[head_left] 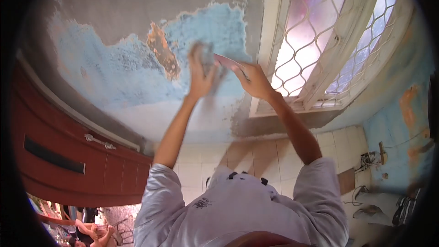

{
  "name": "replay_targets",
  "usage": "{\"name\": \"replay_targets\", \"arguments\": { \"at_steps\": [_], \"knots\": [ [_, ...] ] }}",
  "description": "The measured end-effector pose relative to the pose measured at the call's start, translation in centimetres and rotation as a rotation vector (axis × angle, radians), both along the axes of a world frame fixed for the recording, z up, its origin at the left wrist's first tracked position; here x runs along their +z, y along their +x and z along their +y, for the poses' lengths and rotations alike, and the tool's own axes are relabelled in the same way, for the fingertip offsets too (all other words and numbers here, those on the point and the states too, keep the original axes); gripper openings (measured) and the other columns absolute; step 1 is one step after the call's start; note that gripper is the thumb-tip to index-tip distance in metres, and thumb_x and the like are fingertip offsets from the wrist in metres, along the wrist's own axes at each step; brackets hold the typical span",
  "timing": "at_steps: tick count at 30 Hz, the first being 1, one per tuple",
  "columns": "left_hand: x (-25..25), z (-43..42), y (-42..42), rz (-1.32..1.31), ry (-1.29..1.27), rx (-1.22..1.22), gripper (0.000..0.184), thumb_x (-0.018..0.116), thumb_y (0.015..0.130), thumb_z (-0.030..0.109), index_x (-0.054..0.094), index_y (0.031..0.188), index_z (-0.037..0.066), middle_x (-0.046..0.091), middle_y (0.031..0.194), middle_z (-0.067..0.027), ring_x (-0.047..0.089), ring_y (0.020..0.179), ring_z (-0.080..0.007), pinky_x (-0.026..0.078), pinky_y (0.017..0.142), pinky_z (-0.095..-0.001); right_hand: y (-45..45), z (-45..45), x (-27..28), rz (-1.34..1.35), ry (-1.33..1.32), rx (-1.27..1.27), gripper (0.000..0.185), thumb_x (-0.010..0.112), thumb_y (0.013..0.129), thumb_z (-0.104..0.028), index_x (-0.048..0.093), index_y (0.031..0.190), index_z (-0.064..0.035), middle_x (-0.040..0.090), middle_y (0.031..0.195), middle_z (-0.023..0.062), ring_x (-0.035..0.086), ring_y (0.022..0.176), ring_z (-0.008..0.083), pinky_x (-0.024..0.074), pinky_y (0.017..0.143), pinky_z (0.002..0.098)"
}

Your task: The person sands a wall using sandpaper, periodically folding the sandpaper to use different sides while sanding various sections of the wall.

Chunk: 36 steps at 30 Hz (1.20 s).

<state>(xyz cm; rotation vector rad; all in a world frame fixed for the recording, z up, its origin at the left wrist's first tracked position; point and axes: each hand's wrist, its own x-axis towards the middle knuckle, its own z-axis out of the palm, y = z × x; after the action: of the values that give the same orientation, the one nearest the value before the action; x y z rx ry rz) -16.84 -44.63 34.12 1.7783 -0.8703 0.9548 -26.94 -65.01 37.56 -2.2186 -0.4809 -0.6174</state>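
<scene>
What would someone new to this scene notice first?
Probably the ragged blue patch across the grey wall, with the blurred left hand raised before it and the right hand gripping a thin flat piece. Next, the bright window with its wavy grille, upper right, and the dark red door, lower left.

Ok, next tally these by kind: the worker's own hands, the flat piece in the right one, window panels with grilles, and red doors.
Hands: 2, the left hand and the right hand
Flat piece: 1
Grilled window panels: 2
Red door: 1
Total: 6
</scene>
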Motion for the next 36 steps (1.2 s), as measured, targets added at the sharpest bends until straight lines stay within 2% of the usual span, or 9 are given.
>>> {"name": "replay_targets", "arguments": {
  "at_steps": [1, 3, 7, 12, 15, 17, 20, 33, 36],
  "knots": [
    [-3.5, -0.4, -1.9, 0.169, -0.038, -0.232, 0.063, 0.072, 0.099, 0.027, 0.047, 0.152, 0.004, 0.048, 0.148, -0.0238, 0.048, 0.137, -0.0328, 0.04, 0.111, -0.0476, -1.7, -0.4, -2.2, 0.271, 0.193, 0.065, 0.034, 0.055, 0.11, -0.028, 0.071, 0.124, -0.0012, 0.073, 0.101, 0.0083, 0.064, 0.088, 0.017, 0.0505, 0.089, 0.0326],
    [-9.0, -1.3, -7.2, 0.813, -0.198, -0.453, 0.042, 0.072, 0.101, 0.02, 0.06, 0.137, 0.001, 0.066, 0.11, -0.0055, 0.06, 0.099, -0.0118, 0.049, 0.083, -0.0286, -4.1, -0.1, -8.3, 0.296, 0.392, 0.057, 0.035, 0.056, 0.11, -0.028, 0.07, 0.124, 0.001, 0.071, 0.096, 0.0061, 0.058, 0.084, 0.0134, 0.0499, 0.082, 0.0298],
    [-14.6, -1.8, -13.8, 1.024, -0.228, -0.489, 0.025, 0.073, 0.101, 0.018, 0.071, 0.118, 0.001, 0.065, 0.086, 0.005, 0.054, 0.078, -0.003, 0.046, 0.071, -0.0222, -9.1, -0.5, -17.5, 0.42, 0.649, -0.054, 0.035, 0.061, 0.108, -0.024, 0.069, 0.124, 0.0053, 0.069, 0.096, 0.0009, 0.056, 0.086, 0.0077, 0.05, 0.077, 0.0274],
    [-18.5, -0.5, -17.2, 1.122, -0.178, -0.418, 0.025, 0.073, 0.101, 0.016, 0.07, 0.121, 0.002, 0.069, 0.092, 0.0039, 0.058, 0.081, -0.0041, 0.047, 0.071, -0.0235, -14.9, 1.7, -21.8, 0.531, 0.887, -0.092, 0.03, 0.064, 0.106, -0.019, 0.07, 0.125, 0.0033, 0.072, 0.099, 0.0024, 0.065, 0.09, 0.0078, 0.0529, 0.074, 0.0268],
    [-18.9, -0.4, -19.0, 1.305, -0.328, -0.493, 0.037, 0.073, 0.101, 0.017, 0.065, 0.134, 0.004, 0.072, 0.107, 0.0, 0.064, 0.091, -0.0067, 0.051, 0.078, -0.0244, -16.8, 3.5, -24.3, 0.66, 0.963, -0.181, 0.033, 0.066, 0.105, -0.023, 0.07, 0.128, 0.0011, 0.073, 0.102, 0.0029, 0.066, 0.089, 0.0093, 0.0531, 0.07, 0.0263],
    [-17.7, -1.5, -20.7, 1.354, -0.702, -0.746, 0.049, 0.071, 0.102, 0.018, 0.056, 0.147, 0.004, 0.069, 0.125, -0.0048, 0.064, 0.108, -0.0108, 0.052, 0.092, -0.027, -17.6, 5.2, -25.8, 0.757, 1.299, -0.27, 0.037, 0.069, 0.104, -0.028, 0.07, 0.129, -0.0003, 0.073, 0.104, 0.0039, 0.067, 0.089, 0.0104, 0.0522, 0.069, 0.0264],
    [-18.5, -1.4, -21.8, 1.259, -0.257, -0.659, 0.052, 0.064, 0.106, 0.017, 0.049, 0.153, 0.003, 0.065, 0.136, -0.0086, 0.061, 0.119, -0.0146, 0.048, 0.104, -0.0294, -18.1, 6.0, -27.6, 0.803, 1.437, -0.264, 0.033, 0.07, 0.103, -0.026, 0.07, 0.127, -0.003, 0.073, 0.103, 0.0039, 0.07, 0.086, 0.0127, 0.0539, 0.068, 0.0264],
    [-20.8, 1.7, -19.6, 1.355, 0.028, -0.554, 0.037, 0.063, 0.105, 0.017, 0.058, 0.139, 0.004, 0.068, 0.123, -0.0088, 0.064, 0.112, -0.0165, 0.051, 0.097, -0.0302, -18.8, 5.0, -28.5, 0.599, 0.984, -0.281, 0.033, 0.076, 0.097, -0.023, 0.07, 0.119, 0.0006, 0.074, 0.11, 0.0091, 0.067, 0.102, 0.016, 0.0541, 0.087, 0.0337],
    [-20.1, 1.6, -19.7, 1.453, -0.032, -0.548, 0.046, 0.068, 0.103, 0.013, 0.055, 0.145, -0.001, 0.066, 0.132, -0.0104, 0.061, 0.122, -0.0174, 0.048, 0.106, -0.0328, -18.4, 3.7, -28.9, 0.666, 0.912, -0.285, 0.031, 0.076, 0.097, -0.024, 0.07, 0.115, 0.0002, 0.073, 0.112, 0.0076, 0.068, 0.099, 0.0161, 0.0536, 0.089, 0.0363]
  ]
}}
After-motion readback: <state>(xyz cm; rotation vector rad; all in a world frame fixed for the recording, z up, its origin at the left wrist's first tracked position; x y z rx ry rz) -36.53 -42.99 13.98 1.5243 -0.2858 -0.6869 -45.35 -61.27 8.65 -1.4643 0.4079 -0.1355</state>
